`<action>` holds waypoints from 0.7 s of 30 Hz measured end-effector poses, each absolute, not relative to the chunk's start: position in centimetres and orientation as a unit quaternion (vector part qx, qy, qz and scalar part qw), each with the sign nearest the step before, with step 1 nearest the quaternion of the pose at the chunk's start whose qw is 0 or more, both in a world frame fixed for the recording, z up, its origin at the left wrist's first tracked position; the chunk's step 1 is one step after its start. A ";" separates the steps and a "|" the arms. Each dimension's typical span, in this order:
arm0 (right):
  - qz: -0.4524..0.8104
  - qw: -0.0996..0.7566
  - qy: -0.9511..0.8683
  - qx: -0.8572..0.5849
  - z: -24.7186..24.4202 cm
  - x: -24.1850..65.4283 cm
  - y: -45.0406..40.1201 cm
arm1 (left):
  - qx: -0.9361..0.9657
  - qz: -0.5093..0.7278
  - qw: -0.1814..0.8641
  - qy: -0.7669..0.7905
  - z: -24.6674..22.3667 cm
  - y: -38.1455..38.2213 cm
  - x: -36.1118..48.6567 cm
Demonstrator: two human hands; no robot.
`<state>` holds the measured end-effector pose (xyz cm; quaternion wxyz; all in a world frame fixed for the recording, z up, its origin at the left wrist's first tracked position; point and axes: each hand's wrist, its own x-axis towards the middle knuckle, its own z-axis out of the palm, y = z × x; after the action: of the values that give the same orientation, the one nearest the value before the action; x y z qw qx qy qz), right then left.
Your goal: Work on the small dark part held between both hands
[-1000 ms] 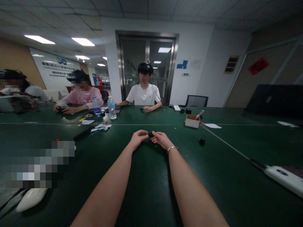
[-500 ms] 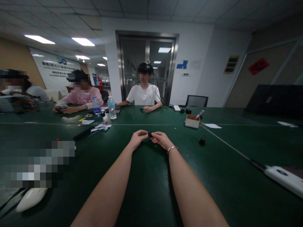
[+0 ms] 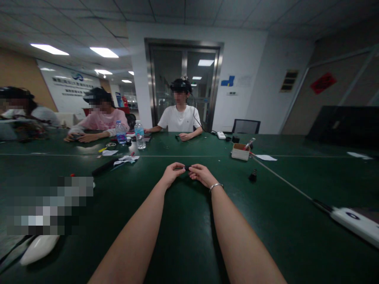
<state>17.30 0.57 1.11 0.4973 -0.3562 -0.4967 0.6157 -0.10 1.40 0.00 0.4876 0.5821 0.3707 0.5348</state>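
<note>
A small black object [image 3: 187,168] is pinched between my two hands above the green table [image 3: 189,221]; its kind is too small to make out. My left hand [image 3: 173,174] grips its left end between thumb and fingertips. From the other side, my right hand [image 3: 202,174] holds the right end, fingers curled, a silver bangle at the wrist. Most of the object is covered by my fingertips. To the right of my hands stands a small black item [image 3: 252,176] with a narrower top, touched by neither hand.
Further back sit a small box [image 3: 240,152] with a pen-like item in it, and two water bottles [image 3: 140,135]. A white power strip [image 3: 357,225] with a cable lies at right, crumpled paper [image 3: 126,159] at left. Several people sit across the table, one in a white shirt [image 3: 180,119].
</note>
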 end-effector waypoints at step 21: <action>0.610 0.498 -0.499 -0.363 1.2 17.2 0.7 | 0.569 0.539 0.500 0.368 0.2 1.2 0.0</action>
<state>17.18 0.68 1.21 0.4979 -0.3627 -0.4987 0.6098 0.05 1.16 0.22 0.4996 0.5694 0.3676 0.5395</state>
